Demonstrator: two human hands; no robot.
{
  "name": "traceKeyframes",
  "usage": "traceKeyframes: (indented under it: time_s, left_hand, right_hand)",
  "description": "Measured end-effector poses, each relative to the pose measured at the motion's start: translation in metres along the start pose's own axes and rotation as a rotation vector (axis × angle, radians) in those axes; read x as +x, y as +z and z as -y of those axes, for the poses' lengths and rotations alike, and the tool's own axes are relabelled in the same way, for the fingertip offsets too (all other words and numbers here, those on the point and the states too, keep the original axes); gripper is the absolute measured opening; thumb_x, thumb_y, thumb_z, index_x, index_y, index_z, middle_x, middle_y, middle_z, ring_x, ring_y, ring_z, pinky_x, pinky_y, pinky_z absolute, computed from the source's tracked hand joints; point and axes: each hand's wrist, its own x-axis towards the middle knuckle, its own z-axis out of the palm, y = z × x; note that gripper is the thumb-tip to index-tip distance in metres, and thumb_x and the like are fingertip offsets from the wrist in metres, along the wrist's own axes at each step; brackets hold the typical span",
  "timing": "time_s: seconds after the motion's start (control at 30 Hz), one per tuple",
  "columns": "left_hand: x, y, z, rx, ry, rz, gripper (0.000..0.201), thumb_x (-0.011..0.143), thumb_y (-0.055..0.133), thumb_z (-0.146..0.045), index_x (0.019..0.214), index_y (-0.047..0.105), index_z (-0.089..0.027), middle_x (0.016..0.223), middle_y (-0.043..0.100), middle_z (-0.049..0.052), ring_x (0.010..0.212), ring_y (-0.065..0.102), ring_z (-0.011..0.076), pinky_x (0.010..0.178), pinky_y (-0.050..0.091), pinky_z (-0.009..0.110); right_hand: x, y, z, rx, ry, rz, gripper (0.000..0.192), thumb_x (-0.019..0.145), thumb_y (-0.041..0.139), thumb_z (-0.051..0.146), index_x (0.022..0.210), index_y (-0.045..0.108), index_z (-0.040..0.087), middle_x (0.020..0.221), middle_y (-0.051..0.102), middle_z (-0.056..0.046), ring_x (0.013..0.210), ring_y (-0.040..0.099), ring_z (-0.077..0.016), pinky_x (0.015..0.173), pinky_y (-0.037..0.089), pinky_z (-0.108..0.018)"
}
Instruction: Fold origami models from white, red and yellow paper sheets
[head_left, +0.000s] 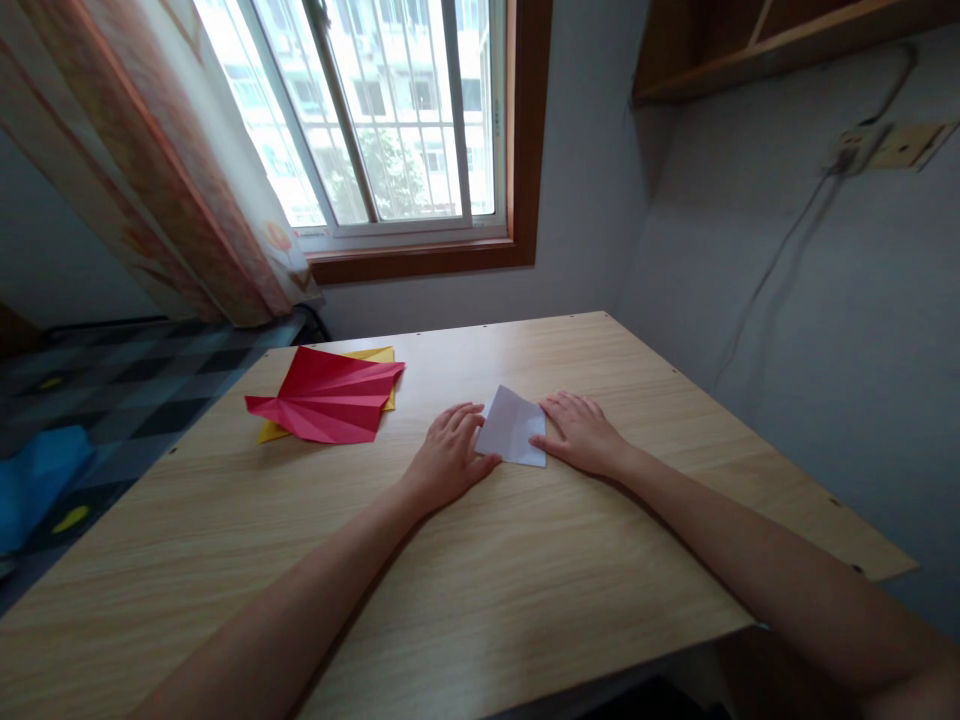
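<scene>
A small folded piece of white paper [511, 428] lies on the wooden table, its upper corner pointing away from me. My left hand [450, 452] grips its left side, with the thumb at the lower edge and the fingertips at the left edge. On the other side, my right hand [581, 432] grips the right edge, its thumb lying over the paper and its fingers bent beside the upper right corner. A faint crease runs across the paper. Its underside is hidden.
To the left on the table [420, 620] lie folded red paper [337, 400] and yellow paper [388, 400] partly beneath it. A blue object [45, 480] rests on the checked bedding. The wall [840, 330] borders the table's right side; a window [405, 120] is behind.
</scene>
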Motion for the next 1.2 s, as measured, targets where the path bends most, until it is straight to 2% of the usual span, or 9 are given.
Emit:
traceKeyframes:
  time_s: [0.17, 0.37, 0.67, 0.87, 1.07, 1.13, 1.2]
  left_hand:
    - [0.002, -0.003, -0.002, -0.062, 0.015, 0.03, 0.03, 0.084, 0.065, -0.036, 0.108, 0.057, -0.018, 0.127, 0.062, 0.013, 0.128, 0.049, 0.0308, 0.109, 0.039, 0.052]
    - [0.005, -0.007, -0.006, -0.095, 0.036, 0.025, 0.021, 0.087, 0.059, -0.029, 0.105, 0.058, -0.018, 0.121, 0.064, 0.013, 0.124, 0.052, 0.0291, 0.107, 0.042, 0.049]
    - [0.005, -0.008, -0.007, -0.161, 0.016, 0.013, 0.021, 0.089, 0.055, -0.029, 0.106, 0.059, -0.017, 0.119, 0.065, 0.013, 0.118, 0.056, 0.0275, 0.103, 0.045, 0.046]
    - [0.006, -0.009, -0.005, -0.205, -0.033, 0.008, 0.018, 0.091, 0.052, -0.031, 0.102, 0.06, -0.019, 0.116, 0.065, 0.012, 0.112, 0.058, 0.0257, 0.1, 0.047, 0.044]
    - [0.006, -0.007, 0.0, -0.163, -0.154, -0.004, 0.015, 0.089, 0.053, -0.033, 0.088, 0.06, -0.019, 0.137, 0.055, 0.015, 0.124, 0.052, 0.0288, 0.103, 0.043, 0.048]
    - [0.007, -0.007, 0.0, -0.185, -0.183, 0.008, 0.018, 0.089, 0.051, -0.034, 0.09, 0.061, -0.019, 0.131, 0.06, 0.014, 0.12, 0.055, 0.0284, 0.1, 0.044, 0.047]
    - [0.009, -0.009, -0.002, -0.202, -0.205, 0.033, 0.02, 0.089, 0.049, -0.035, 0.092, 0.062, -0.02, 0.112, 0.067, 0.011, 0.106, 0.06, 0.0268, 0.092, 0.048, 0.044]
  right_hand:
    - [0.001, 0.002, -0.001, 0.031, -0.026, -0.041, 0.069, 0.091, 0.052, 0.055, 0.146, 0.042, 0.015, 0.15, 0.046, -0.014, 0.141, 0.036, -0.0331, 0.116, 0.022, -0.052]
    - [0.003, 0.003, -0.003, 0.094, -0.108, -0.156, 0.064, 0.09, 0.056, 0.049, 0.144, 0.043, 0.016, 0.145, 0.051, -0.015, 0.136, 0.043, -0.0314, 0.113, 0.027, -0.05]
    - [0.004, 0.0, -0.002, 0.209, -0.132, -0.325, 0.037, 0.084, 0.065, 0.032, 0.117, 0.056, 0.018, 0.118, 0.066, -0.012, 0.113, 0.059, -0.0283, 0.102, 0.039, -0.045]
    - [0.004, -0.005, 0.001, 0.232, -0.097, -0.318, 0.023, 0.084, 0.064, 0.026, 0.104, 0.055, 0.019, 0.104, 0.068, -0.009, 0.101, 0.06, -0.0272, 0.092, 0.042, -0.041]
    - [0.002, -0.011, 0.006, 0.239, -0.098, -0.308, 0.009, 0.086, 0.059, 0.024, 0.091, 0.054, 0.021, 0.092, 0.066, -0.006, 0.091, 0.059, -0.0245, 0.085, 0.041, -0.037]
    - [0.002, -0.011, 0.006, 0.245, -0.101, -0.294, 0.006, 0.086, 0.058, 0.024, 0.089, 0.054, 0.021, 0.09, 0.066, -0.005, 0.09, 0.059, -0.0239, 0.085, 0.042, -0.037]
    - [0.002, -0.01, 0.005, 0.248, -0.094, -0.279, 0.006, 0.085, 0.058, 0.023, 0.089, 0.055, 0.021, 0.091, 0.066, -0.005, 0.09, 0.06, -0.024, 0.086, 0.043, -0.037]
